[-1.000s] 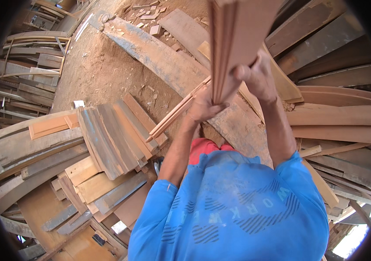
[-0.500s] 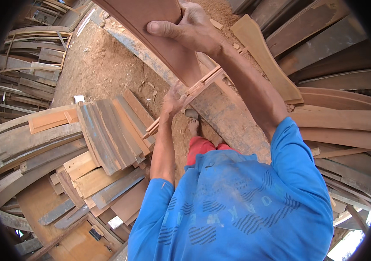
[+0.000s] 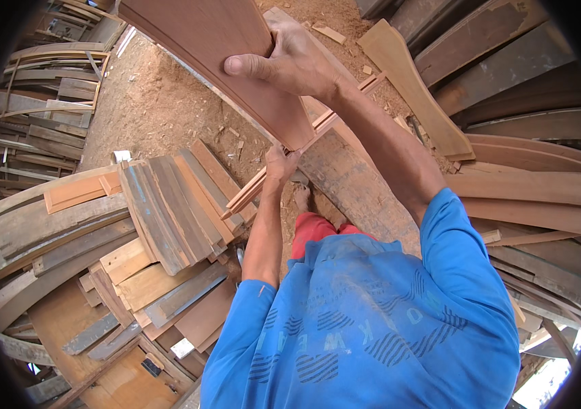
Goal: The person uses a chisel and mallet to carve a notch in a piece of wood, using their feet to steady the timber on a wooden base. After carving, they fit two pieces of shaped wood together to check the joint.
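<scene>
My right hand (image 3: 301, 65) grips a reddish-brown wooden panel (image 3: 215, 51) with a bevelled edge, its thumb lying on the top face. The panel slants from the upper left down toward the middle. In my left hand (image 3: 281, 162) is a long grooved wooden strip (image 3: 249, 193), the fingers closed around it. Crossing under the panel's near end, the strip runs from lower left to upper right. That panel end overlaps the strip just above my left hand; I cannot tell whether it sits in the groove.
Below my hands stretches a dusty plank bench (image 3: 365, 187). Stacked boards (image 3: 168, 204) rise on the left, and a curved board (image 3: 416, 95) with more timber lies on the right. Sawdust covers the ground (image 3: 161, 102). A white cup-like container (image 3: 121, 156) stands by the left stack.
The panel has come slightly left and down, and its near end now covers part of the strip. My left hand has shifted a little down and right along the strip.
</scene>
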The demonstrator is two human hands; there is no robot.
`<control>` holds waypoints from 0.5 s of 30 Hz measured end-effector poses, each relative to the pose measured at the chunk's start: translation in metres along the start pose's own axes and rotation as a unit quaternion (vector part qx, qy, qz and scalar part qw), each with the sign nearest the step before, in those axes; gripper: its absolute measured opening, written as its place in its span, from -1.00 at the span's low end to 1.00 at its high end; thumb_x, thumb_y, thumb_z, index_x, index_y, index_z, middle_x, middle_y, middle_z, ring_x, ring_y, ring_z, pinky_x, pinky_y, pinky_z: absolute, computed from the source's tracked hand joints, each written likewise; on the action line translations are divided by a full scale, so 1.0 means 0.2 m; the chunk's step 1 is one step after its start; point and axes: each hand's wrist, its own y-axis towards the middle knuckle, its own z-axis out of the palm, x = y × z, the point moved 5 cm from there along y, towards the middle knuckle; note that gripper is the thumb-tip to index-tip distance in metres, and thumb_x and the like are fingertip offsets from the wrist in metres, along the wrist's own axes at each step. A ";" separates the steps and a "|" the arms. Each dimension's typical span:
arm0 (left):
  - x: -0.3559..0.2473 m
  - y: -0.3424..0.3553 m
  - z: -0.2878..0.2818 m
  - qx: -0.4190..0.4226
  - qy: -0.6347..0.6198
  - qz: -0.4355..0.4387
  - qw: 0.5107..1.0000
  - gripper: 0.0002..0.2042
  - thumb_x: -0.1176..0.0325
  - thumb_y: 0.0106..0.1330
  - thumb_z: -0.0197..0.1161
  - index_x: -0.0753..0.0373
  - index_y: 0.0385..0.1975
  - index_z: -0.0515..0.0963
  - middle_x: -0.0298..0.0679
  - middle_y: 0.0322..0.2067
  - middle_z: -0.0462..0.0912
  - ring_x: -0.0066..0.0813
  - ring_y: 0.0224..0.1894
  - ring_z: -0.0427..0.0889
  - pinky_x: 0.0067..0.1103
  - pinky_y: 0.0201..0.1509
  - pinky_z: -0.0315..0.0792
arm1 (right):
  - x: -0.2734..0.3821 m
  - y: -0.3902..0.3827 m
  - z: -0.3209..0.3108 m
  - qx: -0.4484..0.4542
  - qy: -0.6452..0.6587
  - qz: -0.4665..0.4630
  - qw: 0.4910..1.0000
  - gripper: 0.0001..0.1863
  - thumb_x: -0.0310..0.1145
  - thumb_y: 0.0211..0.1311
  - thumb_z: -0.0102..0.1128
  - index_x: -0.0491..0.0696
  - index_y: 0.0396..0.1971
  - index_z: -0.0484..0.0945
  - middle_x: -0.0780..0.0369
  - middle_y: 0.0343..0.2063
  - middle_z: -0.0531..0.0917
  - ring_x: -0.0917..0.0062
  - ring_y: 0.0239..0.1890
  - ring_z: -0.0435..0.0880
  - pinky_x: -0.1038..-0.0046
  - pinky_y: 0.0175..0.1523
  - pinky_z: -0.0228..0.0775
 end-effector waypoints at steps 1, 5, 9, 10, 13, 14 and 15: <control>-0.03 0.00 0.00 -0.001 0.006 -0.006 1.000 -0.64 0.33 0.13 0.46 0.28 -0.07 0.65 0.03 -0.22 0.77 -0.01 -0.10 0.76 -0.29 0.01 0.60 | -0.01 -0.01 -0.01 -0.011 -0.001 -0.004 1.000 -0.22 0.09 0.01 0.57 -0.30 0.01 0.64 -0.03 -0.23 0.76 0.29 -0.17 0.80 0.37 -0.08 0.63; -0.03 0.03 0.05 0.026 0.052 -0.027 0.998 -0.65 0.35 0.10 0.50 0.29 -0.12 0.65 0.03 -0.24 0.76 0.05 -0.11 0.75 -0.24 -0.01 0.59 | -0.06 -0.03 -0.03 -0.023 -0.011 -0.046 0.999 -0.25 0.06 0.01 0.58 -0.28 0.01 0.66 -0.03 -0.23 0.76 0.30 -0.15 0.79 0.40 -0.07 0.61; -0.03 0.02 0.06 0.007 0.058 0.013 0.998 -0.66 0.36 0.08 0.52 0.29 -0.14 0.65 0.04 -0.24 0.74 0.11 -0.10 0.69 -0.19 0.01 0.55 | -0.09 -0.05 -0.02 0.023 0.006 0.031 0.999 -0.26 0.05 0.00 0.60 -0.26 0.01 0.67 0.01 -0.21 0.76 0.33 -0.11 0.77 0.41 -0.04 0.58; -0.02 0.02 0.07 0.005 0.058 0.020 0.998 -0.67 0.36 0.08 0.51 0.28 -0.15 0.65 0.05 -0.23 0.73 0.12 -0.09 0.68 -0.19 0.01 0.54 | -0.09 -0.05 -0.01 0.023 0.025 0.025 0.999 -0.26 0.05 0.00 0.60 -0.26 0.00 0.67 0.02 -0.21 0.76 0.34 -0.11 0.76 0.41 -0.03 0.58; -0.01 0.04 0.07 0.013 0.069 0.039 0.997 -0.69 0.37 0.09 0.50 0.28 -0.16 0.66 0.07 -0.22 0.71 0.14 -0.08 0.64 -0.17 0.03 0.51 | -0.09 -0.06 -0.02 0.012 0.053 0.005 0.998 -0.26 0.05 -0.03 0.63 -0.26 0.00 0.67 0.03 -0.21 0.76 0.35 -0.11 0.76 0.41 -0.03 0.57; -0.02 0.04 0.07 0.017 0.075 0.045 0.996 -0.69 0.37 0.09 0.49 0.29 -0.17 0.66 0.07 -0.21 0.70 0.14 -0.07 0.63 -0.16 0.04 0.51 | -0.09 -0.06 -0.03 0.007 0.058 -0.001 0.998 -0.25 0.04 -0.04 0.64 -0.26 -0.01 0.68 0.04 -0.22 0.76 0.36 -0.12 0.76 0.41 -0.04 0.57; -0.03 0.04 0.07 0.011 0.081 0.055 0.995 -0.70 0.38 0.09 0.48 0.29 -0.17 0.66 0.07 -0.22 0.70 0.15 -0.08 0.64 -0.15 0.03 0.51 | -0.09 -0.06 -0.03 0.008 0.062 0.000 0.998 -0.26 0.03 -0.04 0.64 -0.26 -0.01 0.67 0.04 -0.22 0.76 0.36 -0.12 0.76 0.41 -0.04 0.57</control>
